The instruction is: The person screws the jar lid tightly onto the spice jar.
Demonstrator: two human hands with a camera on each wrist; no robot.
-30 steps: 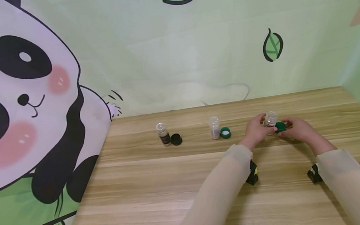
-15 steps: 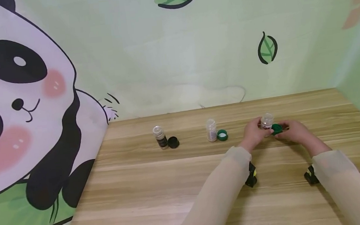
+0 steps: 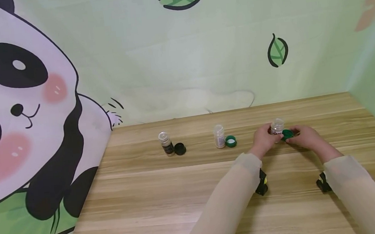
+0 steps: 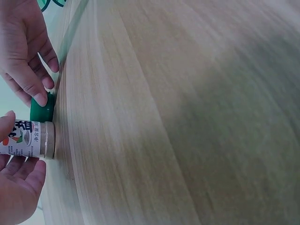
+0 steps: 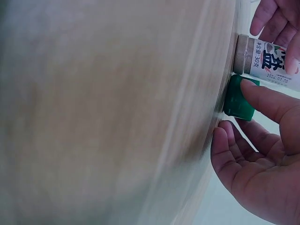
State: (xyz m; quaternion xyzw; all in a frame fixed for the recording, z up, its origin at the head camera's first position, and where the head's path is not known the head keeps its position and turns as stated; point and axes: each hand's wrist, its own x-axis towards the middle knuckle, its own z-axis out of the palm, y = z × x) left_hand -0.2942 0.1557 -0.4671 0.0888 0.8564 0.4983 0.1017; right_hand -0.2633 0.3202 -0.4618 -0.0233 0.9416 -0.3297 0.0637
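**Hardly Anything Has Moved**

The left hand [image 3: 264, 140] grips a small, round, see-through jar with a white printed label [image 3: 277, 124], thumb on one side and fingers on the other. The right hand [image 3: 304, 137] pinches a round, dark green plastic cap [image 3: 287, 134] with its thumb and a finger. The jar stands upright on the brown, wood-grain bench [image 3: 147, 198], and the cap is right beside it. I can't tell if the two touch.

Compared with a second ago, both hands have stayed put. Only the whole view has slid a tiny bit. So the cap is still off the jar, and I think the work is about where it was.

Farther left stands a slim, clear jar with a pale label [image 3: 220, 138], with a round green cap, white inside [image 3: 231, 141], near its foot. Past that is a clear jar with a black label [image 3: 167, 144], and a round black cap [image 3: 180, 149] next to it.
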